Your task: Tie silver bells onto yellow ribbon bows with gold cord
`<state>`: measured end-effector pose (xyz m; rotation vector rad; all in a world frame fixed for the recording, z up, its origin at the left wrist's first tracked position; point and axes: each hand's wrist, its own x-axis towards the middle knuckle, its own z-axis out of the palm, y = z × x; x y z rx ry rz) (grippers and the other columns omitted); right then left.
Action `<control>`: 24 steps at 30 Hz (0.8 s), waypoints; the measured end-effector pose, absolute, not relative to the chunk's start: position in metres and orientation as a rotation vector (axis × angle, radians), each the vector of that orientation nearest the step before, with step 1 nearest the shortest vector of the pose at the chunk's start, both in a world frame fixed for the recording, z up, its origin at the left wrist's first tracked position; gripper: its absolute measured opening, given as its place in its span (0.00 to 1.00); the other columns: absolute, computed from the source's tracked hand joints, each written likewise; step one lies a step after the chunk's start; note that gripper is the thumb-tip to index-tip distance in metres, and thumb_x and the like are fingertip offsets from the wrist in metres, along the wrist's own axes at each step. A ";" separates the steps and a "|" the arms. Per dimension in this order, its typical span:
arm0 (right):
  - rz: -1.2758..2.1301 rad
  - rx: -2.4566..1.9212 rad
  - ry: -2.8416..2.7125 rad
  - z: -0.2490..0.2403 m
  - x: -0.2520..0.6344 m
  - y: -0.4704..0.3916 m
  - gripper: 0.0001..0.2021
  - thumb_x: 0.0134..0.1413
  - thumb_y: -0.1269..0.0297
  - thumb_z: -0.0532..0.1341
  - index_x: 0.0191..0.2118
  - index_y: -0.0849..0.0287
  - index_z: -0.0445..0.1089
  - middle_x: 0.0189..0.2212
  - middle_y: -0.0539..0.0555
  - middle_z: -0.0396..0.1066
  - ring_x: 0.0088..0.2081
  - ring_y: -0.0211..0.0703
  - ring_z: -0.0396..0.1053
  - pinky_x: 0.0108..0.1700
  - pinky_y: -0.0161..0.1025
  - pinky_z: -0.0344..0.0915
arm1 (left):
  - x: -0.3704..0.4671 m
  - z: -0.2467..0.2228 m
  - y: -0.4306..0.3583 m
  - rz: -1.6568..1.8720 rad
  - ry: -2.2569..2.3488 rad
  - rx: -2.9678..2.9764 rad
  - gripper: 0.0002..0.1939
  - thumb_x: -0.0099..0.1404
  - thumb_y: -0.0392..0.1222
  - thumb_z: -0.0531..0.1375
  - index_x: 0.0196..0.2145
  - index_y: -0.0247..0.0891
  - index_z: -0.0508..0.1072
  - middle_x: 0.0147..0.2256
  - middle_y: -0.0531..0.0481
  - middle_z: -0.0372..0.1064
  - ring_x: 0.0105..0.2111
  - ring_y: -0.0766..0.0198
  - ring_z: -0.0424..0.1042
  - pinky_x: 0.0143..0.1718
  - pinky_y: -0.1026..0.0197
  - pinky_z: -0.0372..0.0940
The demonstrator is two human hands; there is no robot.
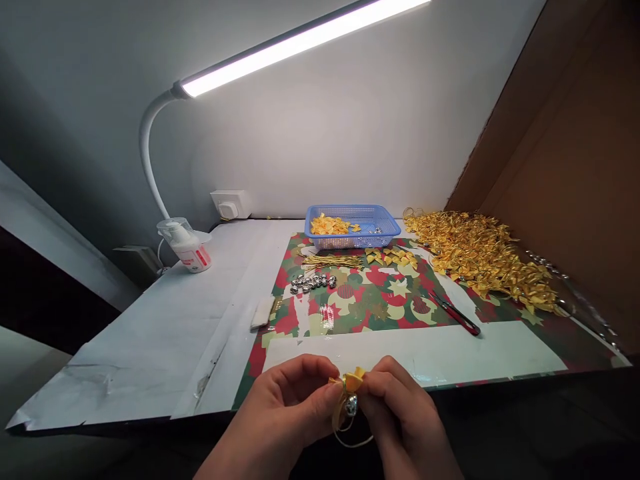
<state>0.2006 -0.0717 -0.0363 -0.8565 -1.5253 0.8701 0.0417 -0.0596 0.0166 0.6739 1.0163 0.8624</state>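
Note:
Between my hands, at the table's front edge, is a small yellow ribbon bow (354,380). Just under it hangs a silver bell (352,405), and a loop of thin gold cord (350,445) droops below. My left hand (295,400) pinches the bow's left side between thumb and finger. My right hand (400,407) grips its right side, fingers curled. The fingertips hide part of the bow and where the cord joins it. Farther back lie several loose silver bells (313,284), a bundle of gold cords (333,262) and several yellow bows (393,257).
A blue basket (395,230) holds yellow bows and silver bells. Red-handled tweezers or snips (457,315) lie right of the middle. A large heap of gold bows (485,257) covers the right side by a cardboard wall (565,133). A lamp (300,50) stands left, beside a bottle (187,250).

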 end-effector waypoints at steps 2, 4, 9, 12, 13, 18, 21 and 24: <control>0.886 -0.832 -1.533 -0.036 0.202 -0.070 0.10 0.68 0.74 0.53 0.38 0.55 0.68 0.31 0.48 0.59 0.31 0.34 0.59 0.33 0.32 0.58 | 0.042 0.017 -0.059 0.869 1.008 0.666 0.07 0.59 0.41 0.70 0.32 0.37 0.78 0.28 0.51 0.76 0.30 0.66 0.71 0.36 0.64 0.69; 0.901 -0.814 -1.538 -0.036 0.204 -0.070 0.10 0.68 0.75 0.53 0.39 0.55 0.69 0.31 0.48 0.59 0.31 0.35 0.59 0.33 0.33 0.57 | 0.042 0.017 -0.058 0.874 0.995 0.646 0.06 0.59 0.40 0.70 0.31 0.36 0.78 0.28 0.51 0.76 0.30 0.67 0.72 0.36 0.65 0.69; 0.917 -0.800 -1.580 -0.035 0.211 -0.068 0.14 0.68 0.74 0.52 0.45 0.52 0.72 0.32 0.49 0.59 0.30 0.36 0.59 0.31 0.35 0.56 | 0.043 0.019 -0.056 0.879 0.984 0.621 0.06 0.59 0.39 0.71 0.30 0.36 0.78 0.28 0.52 0.76 0.29 0.68 0.72 0.35 0.67 0.70; 0.955 -0.825 -1.614 -0.034 0.214 -0.068 0.14 0.68 0.73 0.52 0.46 0.50 0.73 0.31 0.49 0.57 0.29 0.36 0.58 0.30 0.35 0.55 | 0.044 0.022 -0.056 0.882 0.996 0.624 0.06 0.58 0.39 0.71 0.31 0.36 0.78 0.29 0.51 0.76 0.30 0.68 0.72 0.36 0.67 0.70; 0.967 -0.833 -1.621 -0.033 0.215 -0.068 0.14 0.68 0.73 0.52 0.46 0.50 0.73 0.31 0.49 0.57 0.29 0.36 0.58 0.30 0.35 0.55 | 0.045 0.023 -0.057 0.878 0.997 0.626 0.07 0.58 0.40 0.71 0.31 0.36 0.78 0.29 0.51 0.76 0.30 0.68 0.72 0.36 0.66 0.70; 0.958 -0.854 -1.650 -0.028 0.218 -0.067 0.13 0.68 0.72 0.52 0.42 0.52 0.73 0.31 0.48 0.57 0.29 0.36 0.57 0.30 0.35 0.55 | 0.045 0.023 -0.058 0.869 1.022 0.682 0.09 0.57 0.42 0.72 0.30 0.36 0.77 0.27 0.52 0.75 0.28 0.68 0.70 0.35 0.66 0.68; 0.930 -0.852 -1.687 -0.026 0.221 -0.066 0.13 0.67 0.72 0.52 0.42 0.52 0.74 0.31 0.49 0.57 0.30 0.36 0.58 0.31 0.35 0.56 | 0.044 0.021 -0.058 0.842 1.026 0.706 0.09 0.57 0.43 0.72 0.30 0.37 0.77 0.28 0.52 0.75 0.29 0.68 0.70 0.35 0.66 0.67; 0.921 -0.857 -1.715 -0.025 0.223 -0.065 0.13 0.67 0.72 0.52 0.42 0.53 0.74 0.31 0.49 0.57 0.30 0.36 0.58 0.31 0.35 0.56 | 0.043 0.019 -0.057 0.838 1.031 0.712 0.09 0.57 0.43 0.72 0.30 0.37 0.77 0.27 0.52 0.75 0.29 0.67 0.70 0.34 0.66 0.67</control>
